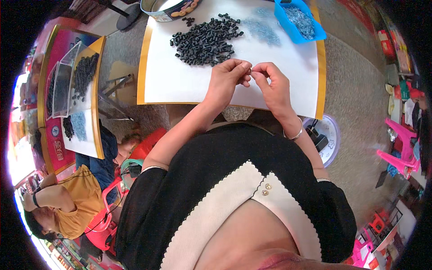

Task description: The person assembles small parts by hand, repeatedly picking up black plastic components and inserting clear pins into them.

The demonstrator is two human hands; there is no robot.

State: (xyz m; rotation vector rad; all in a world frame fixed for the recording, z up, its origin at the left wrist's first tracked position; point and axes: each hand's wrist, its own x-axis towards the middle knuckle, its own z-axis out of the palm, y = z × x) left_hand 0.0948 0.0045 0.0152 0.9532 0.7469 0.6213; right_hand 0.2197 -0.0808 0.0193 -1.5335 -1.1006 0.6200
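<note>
My left hand point(228, 77) and my right hand point(272, 84) meet above the near part of a white tabletop point(168, 85). Thumb and forefinger of each hand are pinched together, tip to tip. A tiny dark thing shows between the fingertips, too small to name. Just beyond my left hand lies a loose pile of small black plastic parts point(204, 40). Farther right, small clear bluish pieces point(264, 32) are scattered on the white surface. A bright blue open tray point(310, 39) at the far right corner holds more of these clear pieces.
A round tin point(167, 17) stands at the far left table edge. To the left, a second table point(96, 139) bears black parts and a clear plastic bin point(62, 85). A person in yellow point(85, 193) sits there. A white-and-purple basin point(335, 137) is below right; pink stools point(402, 139) stand farther off.
</note>
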